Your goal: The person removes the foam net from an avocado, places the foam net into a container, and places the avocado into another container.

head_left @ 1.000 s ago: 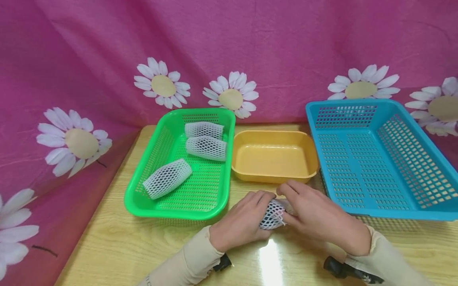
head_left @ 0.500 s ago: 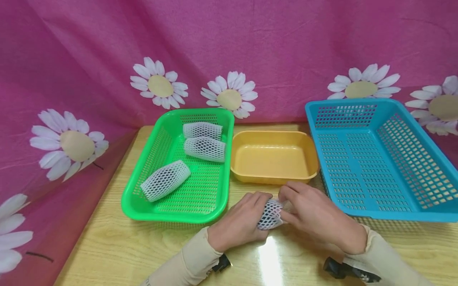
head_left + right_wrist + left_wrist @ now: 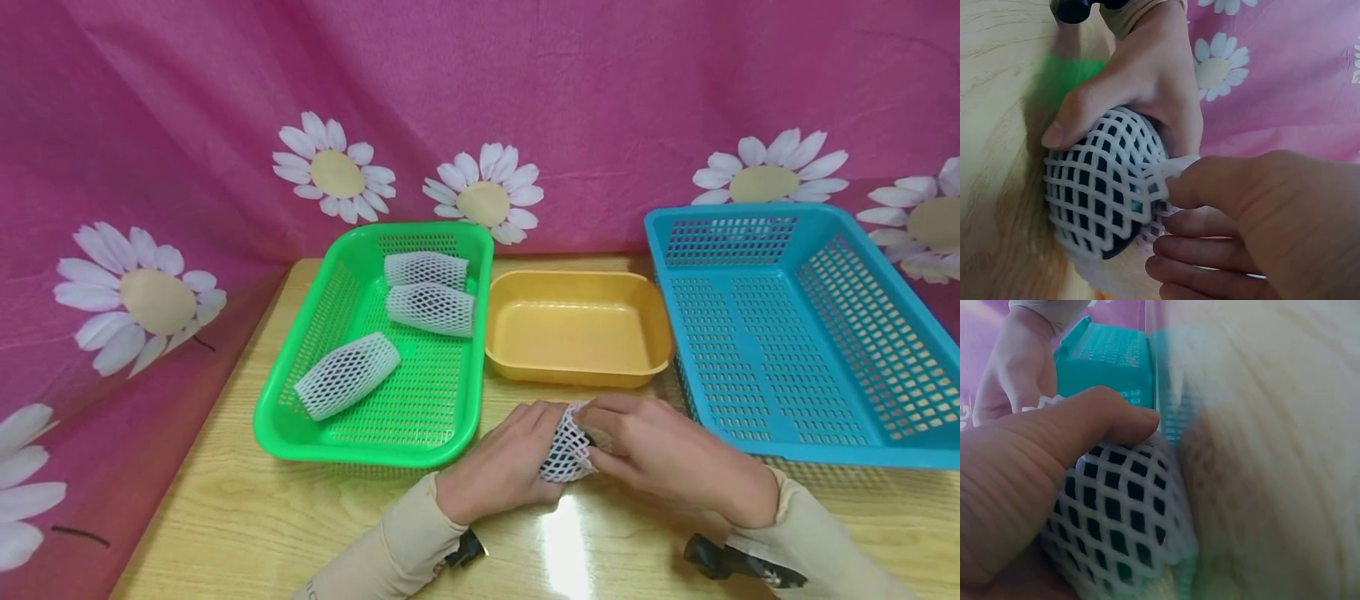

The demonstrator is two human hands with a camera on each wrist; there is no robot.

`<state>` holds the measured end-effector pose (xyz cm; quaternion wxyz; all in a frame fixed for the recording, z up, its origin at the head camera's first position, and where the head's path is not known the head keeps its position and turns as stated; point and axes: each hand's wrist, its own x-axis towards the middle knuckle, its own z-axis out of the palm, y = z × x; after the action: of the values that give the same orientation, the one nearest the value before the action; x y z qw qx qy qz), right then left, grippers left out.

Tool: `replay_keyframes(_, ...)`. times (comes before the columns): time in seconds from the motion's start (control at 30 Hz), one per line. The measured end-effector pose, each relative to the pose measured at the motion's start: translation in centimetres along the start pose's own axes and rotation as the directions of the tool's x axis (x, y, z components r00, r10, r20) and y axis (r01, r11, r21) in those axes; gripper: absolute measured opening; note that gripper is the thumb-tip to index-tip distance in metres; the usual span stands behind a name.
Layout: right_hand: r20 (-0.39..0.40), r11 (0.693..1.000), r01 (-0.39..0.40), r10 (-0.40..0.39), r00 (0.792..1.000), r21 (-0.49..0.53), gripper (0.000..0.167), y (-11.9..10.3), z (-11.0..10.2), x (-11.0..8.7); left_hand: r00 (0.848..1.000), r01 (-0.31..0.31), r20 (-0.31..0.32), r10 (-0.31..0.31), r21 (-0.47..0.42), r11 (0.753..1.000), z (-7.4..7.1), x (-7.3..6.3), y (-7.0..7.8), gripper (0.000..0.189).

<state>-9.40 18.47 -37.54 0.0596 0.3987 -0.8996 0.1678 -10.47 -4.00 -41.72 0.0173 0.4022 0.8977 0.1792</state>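
A white foam net sleeve point(image 3: 567, 450) lies between my two hands, low over the table in front of the yellow tray. Through its mesh shows a dark, rounded item point(image 3: 1124, 240), of a kind I cannot tell. My left hand point(image 3: 502, 462) grips the sleeve around its left part, its thumb point(image 3: 1110, 415) lying across the mesh. My right hand point(image 3: 671, 454) pinches the sleeve's edge near its open end between thumb and index finger, as the right wrist view shows. Its other fingers point(image 3: 1194, 250) lie curled beneath the thumb and index finger.
A green basket point(image 3: 281, 400) at the left contains 3 more white foam net sleeves point(image 3: 348, 375). The yellow tray point(image 3: 581, 371) stands in the middle, and a large blue basket point(image 3: 750, 375) at the right. Behind hangs a pink flowered cloth point(image 3: 600, 108).
The right hand's index finger has come down closer to the thumb, and the edge of the sleeve now stands up between the hands. The left hand keeps its grip.
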Motion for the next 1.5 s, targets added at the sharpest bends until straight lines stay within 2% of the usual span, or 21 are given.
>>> replay_keyframes(0.27,0.025,0.998,-0.019,0.017,1.000,0.059,0.021,-0.2,0.8,0.3,0.999,0.013,0.036,-0.012,-0.038,0.999,0.0,-0.1,-0.1,0.091)
replay_keyframes(0.5,0.047,0.997,-0.058,0.056,0.997,0.044,0.018,-0.3,1.4,0.5,0.996,0.054,0.072,-0.047,-0.096,0.994,-0.1,-0.3,-0.2,0.095)
replay_keyframes(0.67,0.075,0.996,-0.081,0.078,0.994,0.039,0.030,-0.3,1.5,0.5,0.996,0.057,0.078,-0.049,-0.097,0.994,-0.1,-0.2,-0.3,0.097)
replay_keyframes(0.9,0.072,0.997,-0.077,0.076,0.995,0.010,0.044,-0.3,1.6,0.6,0.996,0.062,0.074,-0.055,-0.098,0.993,-0.1,-0.1,-0.3,0.095)
replay_keyframes(1.13,0.041,0.999,-0.044,0.045,0.998,-0.031,0.039,-0.4,1.5,0.5,0.995,0.060,0.086,-0.053,-0.089,0.994,-0.2,-0.1,-0.3,0.094)
replay_keyframes(1.5,0.040,0.997,-0.051,0.053,0.998,-0.052,0.038,-0.5,1.5,0.3,0.995,0.045,0.087,-0.039,-0.071,0.996,-0.3,-0.2,-0.3,0.091)
